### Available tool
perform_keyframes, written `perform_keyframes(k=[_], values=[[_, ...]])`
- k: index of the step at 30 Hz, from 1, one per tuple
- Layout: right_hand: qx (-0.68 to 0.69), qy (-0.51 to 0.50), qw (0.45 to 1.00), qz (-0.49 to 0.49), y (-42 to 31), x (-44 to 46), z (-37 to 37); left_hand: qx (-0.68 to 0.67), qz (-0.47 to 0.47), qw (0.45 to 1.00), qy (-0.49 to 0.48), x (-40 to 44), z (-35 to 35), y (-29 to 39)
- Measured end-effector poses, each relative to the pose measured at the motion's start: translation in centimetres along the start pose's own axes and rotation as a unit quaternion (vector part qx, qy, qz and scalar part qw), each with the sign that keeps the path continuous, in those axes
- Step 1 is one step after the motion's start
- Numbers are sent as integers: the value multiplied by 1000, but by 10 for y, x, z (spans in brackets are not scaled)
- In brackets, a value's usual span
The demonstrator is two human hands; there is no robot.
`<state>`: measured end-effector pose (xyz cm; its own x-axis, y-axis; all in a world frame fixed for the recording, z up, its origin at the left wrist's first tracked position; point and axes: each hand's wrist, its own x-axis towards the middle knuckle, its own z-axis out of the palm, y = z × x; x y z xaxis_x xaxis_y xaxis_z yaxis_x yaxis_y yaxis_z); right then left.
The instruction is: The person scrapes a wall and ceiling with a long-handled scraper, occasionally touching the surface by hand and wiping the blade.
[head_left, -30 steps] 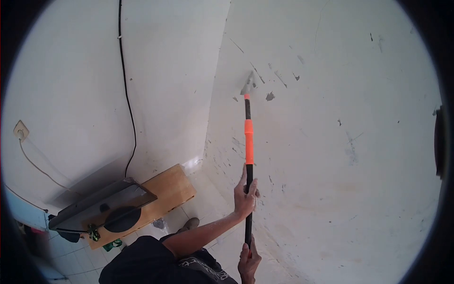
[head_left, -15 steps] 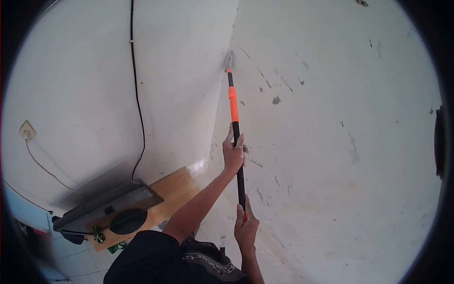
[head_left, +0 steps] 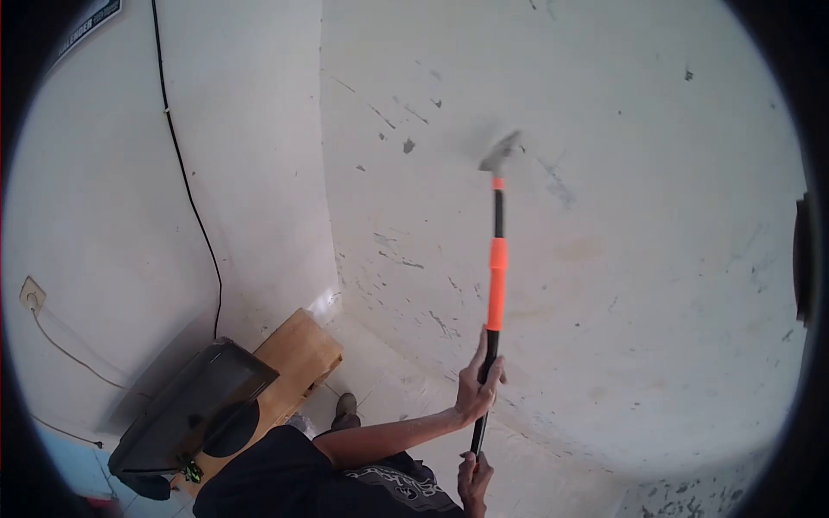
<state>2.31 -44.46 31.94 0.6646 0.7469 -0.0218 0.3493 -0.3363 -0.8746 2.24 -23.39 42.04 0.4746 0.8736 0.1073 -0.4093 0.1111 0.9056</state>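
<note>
My left hand (head_left: 477,388) is wrapped round the black shaft of a long scraper pole (head_left: 496,285) with an orange sleeve. Lower down, my right hand (head_left: 474,480) grips the pole's bottom end. At the top of the pole a grey metal blade (head_left: 500,154) is tilted, at or close to the white wall (head_left: 656,285); whether it touches is unclear. Grey patches and scratch marks (head_left: 408,147) show on the wall left of the blade.
At the lower left a wooden bench (head_left: 302,350) bears a dark television-like panel (head_left: 190,406). A black cable (head_left: 186,181) runs down the left wall, near a socket with a plug (head_left: 33,295). A shoe (head_left: 346,404) stands on the tiled floor.
The blade has left the wall corner and moved right across the wall, then lower in view. Both hands moved right and down, still gripping the pole. The view has turned to the right.
</note>
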Motion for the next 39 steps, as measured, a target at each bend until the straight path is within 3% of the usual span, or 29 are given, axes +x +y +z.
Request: perform_keyframes(k=[2, 6, 8, 10, 13, 18, 24, 29, 32, 36, 39], values=[[77, 2, 997, 25, 8, -14, 10, 28, 77, 996, -19, -8, 9, -13], [156, -30, 987, 38, 7, -12, 15, 57, 63, 996, -10, -7, 3, -12], [160, -32, 986, 35, 3, -4, 14, 40, 81, 995, 46, 3, -4, -15], [119, -29, 992, 42, 1, 8, 16, 5, 22, 998, 65, 12, -8, -1], [75, -17, 996, -45, 3, 22, 29, 34, 56, 996, 64, 24, -16, -4], [88, -20, 996, -25, -16, 35, 33, 34, 136, 986, 86, 40, -15, -12], [2, 10, 1000, -23, -9, 39, 20, 12, 91, 993, 74, 37, -3, -2], [24, 1, 1000, -20, 7, 55, 15, 6, 156, 982, 107, 53, 5, -17], [-20, 13, 999, -47, -48, 85, 10, 61, 207, 969, 118, 86, 3, 38], [-12, 10, 995, -99, -154, 132, 5, 19, 202, 970, 130, 133, 0, 142], [-19, 14, 995, -92, -170, 141, 11, 12, 207, 969, 135, 141, -10, 149]])
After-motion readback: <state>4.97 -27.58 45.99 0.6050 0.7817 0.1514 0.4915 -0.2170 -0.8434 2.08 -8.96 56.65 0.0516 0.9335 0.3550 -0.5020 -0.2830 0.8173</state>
